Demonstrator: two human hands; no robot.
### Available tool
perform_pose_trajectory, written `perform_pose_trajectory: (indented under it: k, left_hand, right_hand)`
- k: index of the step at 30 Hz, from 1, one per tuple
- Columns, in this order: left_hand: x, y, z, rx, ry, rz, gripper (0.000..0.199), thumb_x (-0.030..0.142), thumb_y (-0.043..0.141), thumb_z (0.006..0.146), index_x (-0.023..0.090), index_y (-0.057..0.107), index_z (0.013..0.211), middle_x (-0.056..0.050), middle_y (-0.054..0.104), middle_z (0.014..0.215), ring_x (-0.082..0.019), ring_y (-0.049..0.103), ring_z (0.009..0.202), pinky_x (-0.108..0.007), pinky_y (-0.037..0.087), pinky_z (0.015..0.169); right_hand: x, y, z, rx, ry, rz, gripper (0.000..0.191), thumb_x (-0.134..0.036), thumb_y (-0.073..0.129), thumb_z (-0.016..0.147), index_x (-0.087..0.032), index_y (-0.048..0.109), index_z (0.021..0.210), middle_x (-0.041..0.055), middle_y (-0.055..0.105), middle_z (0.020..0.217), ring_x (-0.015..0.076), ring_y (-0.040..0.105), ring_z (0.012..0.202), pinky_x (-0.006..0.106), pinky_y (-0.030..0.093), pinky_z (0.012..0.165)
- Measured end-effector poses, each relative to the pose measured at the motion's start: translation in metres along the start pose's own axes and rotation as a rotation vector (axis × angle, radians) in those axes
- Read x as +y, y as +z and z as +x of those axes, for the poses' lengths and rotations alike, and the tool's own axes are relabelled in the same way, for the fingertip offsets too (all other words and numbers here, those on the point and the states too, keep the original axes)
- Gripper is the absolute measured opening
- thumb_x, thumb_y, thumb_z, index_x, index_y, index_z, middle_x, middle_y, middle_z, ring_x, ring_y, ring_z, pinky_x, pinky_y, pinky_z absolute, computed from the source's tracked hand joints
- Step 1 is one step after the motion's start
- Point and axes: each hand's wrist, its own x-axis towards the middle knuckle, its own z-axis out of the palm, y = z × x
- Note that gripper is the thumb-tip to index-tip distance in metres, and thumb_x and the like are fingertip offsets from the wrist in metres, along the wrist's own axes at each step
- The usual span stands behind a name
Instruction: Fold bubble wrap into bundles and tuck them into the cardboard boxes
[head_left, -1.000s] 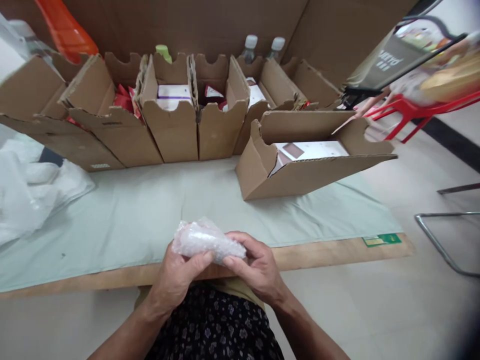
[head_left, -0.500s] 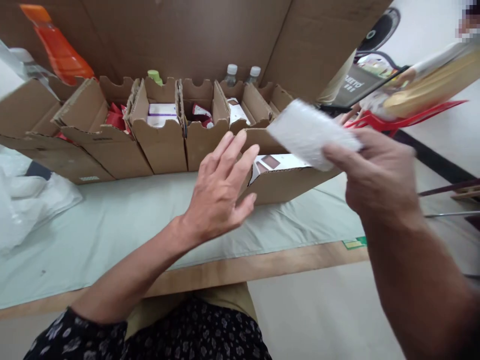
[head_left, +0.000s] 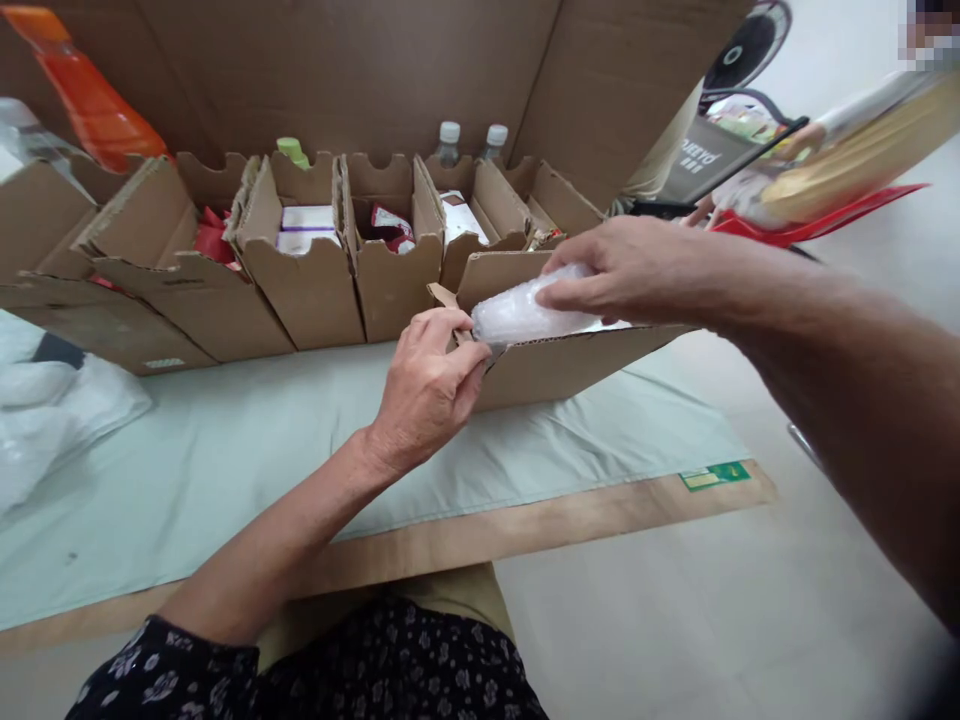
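Note:
A small cardboard box [head_left: 555, 372] stands on the cloth with its top open and its flaps raised. My right hand [head_left: 622, 272] grips a sheet or packet of bubble wrap [head_left: 525, 310], which lies along the box's opening, partly inside it. White printed contents show only as a sliver beneath. At the box's left end my left hand [head_left: 431, 385] is closed, its thumb and fingers pinching the end flap and corner. The wrap's left tip touches or almost touches those fingertips; I cannot tell which.
Several open cardboard bins [head_left: 300, 290] line the table's back, holding packets and small boxes. Behind them lean an orange bottle [head_left: 97, 105] and clear bottles [head_left: 448, 145]. Clear plastic [head_left: 67, 420] lies left on the green cloth [head_left: 285, 430]. Another person's arm [head_left: 847, 110] shows at right near a fan [head_left: 739, 50].
My right hand has brought the bubble wrap left and down into the box's opening. My left hand, spread before, has closed on the box's left end flap.

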Motion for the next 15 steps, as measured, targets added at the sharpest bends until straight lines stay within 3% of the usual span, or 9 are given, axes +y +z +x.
perform_pose_trajectory:
  k: [5,8,12,15]
  left_hand:
    - [-0.002,0.003,-0.004,-0.032,-0.062,-0.038,0.015,0.014,0.060,0.096,0.021,0.072,0.100,-0.011,0.066,0.118,-0.027,0.057,0.115,-0.046,0.049,0.102]
    - [-0.002,0.003,-0.006,-0.010,-0.074,-0.015,0.013,0.014,0.061,0.095,0.020,0.072,0.099,-0.010,0.067,0.114,-0.027,0.058,0.113,-0.046,0.049,0.101]
    - [-0.002,0.002,-0.008,-0.020,-0.073,-0.011,0.014,0.014,0.059,0.096,0.021,0.072,0.097,-0.009,0.069,0.110,-0.026,0.060,0.112,-0.045,0.050,0.100]
    - [-0.003,0.004,-0.009,-0.035,-0.084,-0.041,0.015,0.014,0.059,0.096,0.022,0.072,0.098,-0.009,0.070,0.112,-0.027,0.059,0.114,-0.047,0.049,0.102]
  right_hand:
    - [-0.042,-0.014,0.012,-0.032,-0.043,-0.083,0.032,-0.024,0.077,0.086,-0.009,0.065,0.061,0.0037,0.064,0.064,0.0207,0.070,0.085,0.035,0.044,0.079]
    - [-0.056,-0.012,0.023,-0.128,-0.056,0.021,0.028,-0.021,0.080,0.083,-0.009,0.065,0.062,0.0042,0.066,0.068,0.0206,0.071,0.086,0.032,0.046,0.078]
    - [-0.040,0.000,0.038,-0.236,-0.208,0.242,0.021,-0.029,0.080,0.085,-0.011,0.073,0.075,0.0024,0.069,0.075,0.0187,0.072,0.083,0.027,0.049,0.070]
    - [-0.022,0.009,0.042,-0.188,-0.364,0.377,0.025,-0.040,0.082,0.085,-0.016,0.075,0.080,0.0013,0.067,0.074,0.0180,0.070,0.076,0.027,0.051,0.064]
